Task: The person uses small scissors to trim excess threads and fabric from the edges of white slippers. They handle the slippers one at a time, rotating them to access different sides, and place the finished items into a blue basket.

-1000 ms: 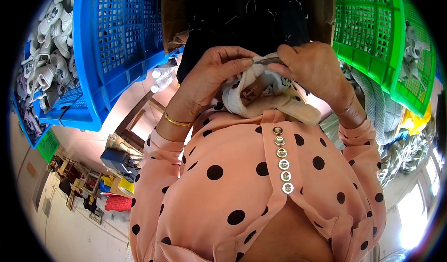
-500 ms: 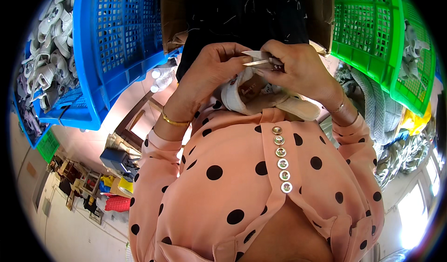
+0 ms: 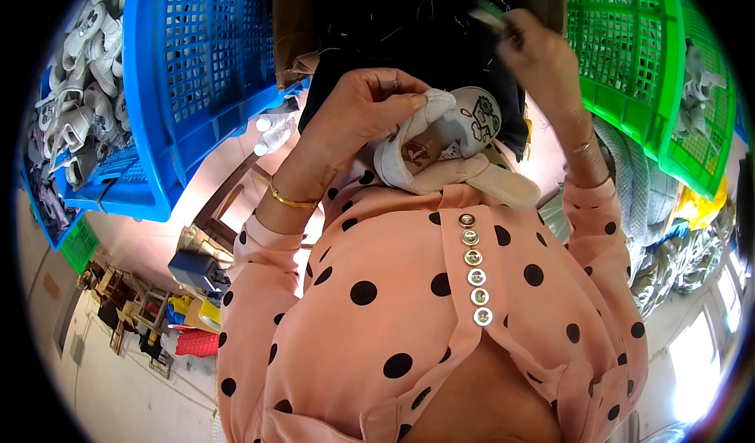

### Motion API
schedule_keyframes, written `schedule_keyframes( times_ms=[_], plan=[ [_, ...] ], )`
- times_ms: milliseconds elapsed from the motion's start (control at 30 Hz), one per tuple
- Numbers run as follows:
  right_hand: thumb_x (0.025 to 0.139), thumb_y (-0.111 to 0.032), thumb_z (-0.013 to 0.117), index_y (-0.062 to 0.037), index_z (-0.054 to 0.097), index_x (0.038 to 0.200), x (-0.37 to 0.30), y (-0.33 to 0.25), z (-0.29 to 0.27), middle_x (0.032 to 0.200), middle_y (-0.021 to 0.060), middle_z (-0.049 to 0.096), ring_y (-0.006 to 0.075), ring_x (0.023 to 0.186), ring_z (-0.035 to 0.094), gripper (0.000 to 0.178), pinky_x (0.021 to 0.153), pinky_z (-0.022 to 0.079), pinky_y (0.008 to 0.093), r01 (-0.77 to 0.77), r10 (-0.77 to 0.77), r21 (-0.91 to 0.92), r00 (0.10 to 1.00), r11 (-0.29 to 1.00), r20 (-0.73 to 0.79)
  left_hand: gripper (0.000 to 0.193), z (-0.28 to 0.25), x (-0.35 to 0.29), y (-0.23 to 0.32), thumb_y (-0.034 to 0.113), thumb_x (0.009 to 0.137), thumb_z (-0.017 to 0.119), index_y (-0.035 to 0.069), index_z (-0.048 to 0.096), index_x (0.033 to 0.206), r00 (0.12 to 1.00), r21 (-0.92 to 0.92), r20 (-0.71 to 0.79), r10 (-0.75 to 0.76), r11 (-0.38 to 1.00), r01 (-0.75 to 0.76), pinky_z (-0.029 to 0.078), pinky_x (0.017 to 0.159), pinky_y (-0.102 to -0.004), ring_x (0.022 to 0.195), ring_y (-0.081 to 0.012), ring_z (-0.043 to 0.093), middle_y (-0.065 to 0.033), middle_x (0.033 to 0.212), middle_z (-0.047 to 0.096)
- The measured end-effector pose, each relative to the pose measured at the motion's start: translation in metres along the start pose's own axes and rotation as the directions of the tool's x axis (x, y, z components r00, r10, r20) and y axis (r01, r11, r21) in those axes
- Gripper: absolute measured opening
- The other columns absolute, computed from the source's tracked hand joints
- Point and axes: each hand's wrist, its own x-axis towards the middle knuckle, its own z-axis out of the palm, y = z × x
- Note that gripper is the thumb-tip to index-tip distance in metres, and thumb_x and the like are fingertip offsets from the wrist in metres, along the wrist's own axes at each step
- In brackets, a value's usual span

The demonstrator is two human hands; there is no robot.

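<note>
My left hand (image 3: 363,114) pinches the rim of a small white shoe (image 3: 390,164) between thumb and fingers. The shoe lies in my lap, against the pink dotted blouse. A dark printed picture marks its upper, and brown print shows on the insole. A pale strap-like flap (image 3: 507,182) sticks out toward the right. Up and to the right of the shoe, apart from it, my right hand (image 3: 544,65) is closed round a pair of thread snips (image 3: 489,18). Motion smears that hand and the snips' blades.
On the left, a blue plastic crate (image 3: 149,152) stands beside a heap of pale shoe pieces (image 3: 86,89). Green crates (image 3: 629,65) rise at the right, with grey-white pieces (image 3: 696,89) in the outer one. Loose threads dot the dark cloth (image 3: 377,26) over my lap, between brown cardboard sides.
My right hand has carried the snips from the shoe's rim away, up and to the right. The printed upper is now uncovered. My left hand has kept its pinch on the rim.
</note>
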Motion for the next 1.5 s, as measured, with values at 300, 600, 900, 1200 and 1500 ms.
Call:
schedule_keyframes(
  times_ms=[300,600,900,1200,1500],
  plan=[
    [0.093,-0.02,0.065,0.0005,0.062,0.092,-0.008,-0.027,-0.009,0.071,-0.0007,0.053,0.0044,0.067,0.045,0.021,0.059,0.042,0.0218,-0.187,-0.202,0.602,0.831,0.777,0.518,0.018,-0.009,0.02,0.008,0.013,0.09,0.065,-0.001,0.071,0.099,0.957,0.297,0.082,0.278,0.91,-0.289,0.051,0.065,-0.0223,0.074,-0.0098,0.065,-0.005,0.083,0.07],
    [0.096,-0.017,0.058,0.0004,0.056,0.092,-0.02,-0.026,0.031,0.07,-0.0029,0.051,0.0036,0.064,0.046,0.018,0.057,0.041,0.0212,-0.356,0.086,0.828,0.931,0.433,0.356,0.024,-0.009,0.008,0.014,0.011,0.078,0.074,0.013,0.072,0.102,0.608,0.891,0.2,0.768,0.116,-0.439,0.042,0.1,-0.0394,0.12,-0.0307,0.053,-0.0109,0.123,0.062],
    [0.098,-0.021,0.058,-0.0001,0.055,0.094,-0.026,-0.026,0.054,0.067,-0.0039,0.049,0.0022,0.06,0.042,0.021,0.054,0.038,0.0196,-0.449,0.154,0.846,0.893,0.287,0.422,0.024,0.001,0.036,-0.029,0.016,0.068,0.077,0.017,0.073,0.092,0.543,0.966,0.124,0.83,0.025,-0.258,0.044,0.093,-0.041,0.105,-0.0263,0.058,-0.0043,0.113,0.066],
    [0.093,-0.039,0.063,-0.0031,0.055,0.092,-0.029,-0.013,0.016,0.067,0.0125,0.063,0.0267,0.058,0.064,0.037,0.053,0.049,0.0351,0.082,-0.091,0.215,0.995,0.973,0.032,0.017,0.001,0.053,-0.033,0.018,0.07,0.078,0.017,0.075,0.087,0.516,0.951,0.11,0.85,0.061,-0.303,0.036,0.099,-0.0411,0.099,-0.022,0.058,0.0002,0.102,0.066],
    [0.09,-0.046,0.06,-0.0068,0.054,0.071,-0.022,-0.028,-0.022,0.047,0.0072,0.052,0.0238,0.045,0.059,0.044,0.042,0.043,0.0308,0.414,-0.325,-0.324,0.898,0.85,0.296,0.012,0.0,0.057,-0.034,0.017,0.068,0.078,0.017,0.077,0.08,0.505,0.933,0.12,0.855,0.076,-0.351,0.034,0.1,-0.0396,0.1,-0.0211,0.056,0.0003,0.098,0.067]
  ],
)
